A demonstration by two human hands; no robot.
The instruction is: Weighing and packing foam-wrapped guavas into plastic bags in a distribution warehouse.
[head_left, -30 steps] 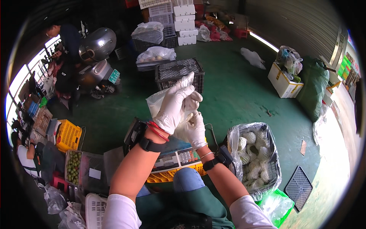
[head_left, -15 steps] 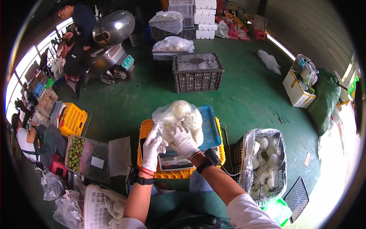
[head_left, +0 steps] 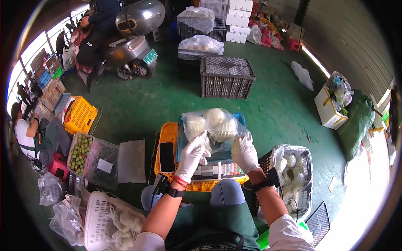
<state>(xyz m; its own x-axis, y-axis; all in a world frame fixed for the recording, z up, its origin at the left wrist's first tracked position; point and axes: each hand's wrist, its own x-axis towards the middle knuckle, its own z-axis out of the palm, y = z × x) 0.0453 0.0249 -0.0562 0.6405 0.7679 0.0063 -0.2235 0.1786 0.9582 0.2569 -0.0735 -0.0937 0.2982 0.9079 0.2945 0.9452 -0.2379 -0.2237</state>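
A clear plastic bag [head_left: 215,119] of pale round pieces, some in foam netting, sits on the blue tray [head_left: 184,153] of a weighing scale [head_left: 228,169] over a yellow crate [head_left: 166,131]. My white-gloved left hand [head_left: 193,155] grips the bag's left lower part with curled fingers. On the bag's right side, my gloved right hand [head_left: 244,152] has closed fingers round the plastic. A black phone [head_left: 166,155] lies just left of my left hand.
At right stand a crate [head_left: 295,180] of netted pieces and a foam box [head_left: 328,109]. Left are green fruit [head_left: 79,152] and a seated person [head_left: 26,133]. Ahead are a black crate [head_left: 227,77], stacked boxes [head_left: 238,21] and another person [head_left: 100,19] by a scooter [head_left: 125,54].
The bag came down from raised hands onto the scale. My right hand has since moved from its middle to its right side. The view has shifted as the head moved.
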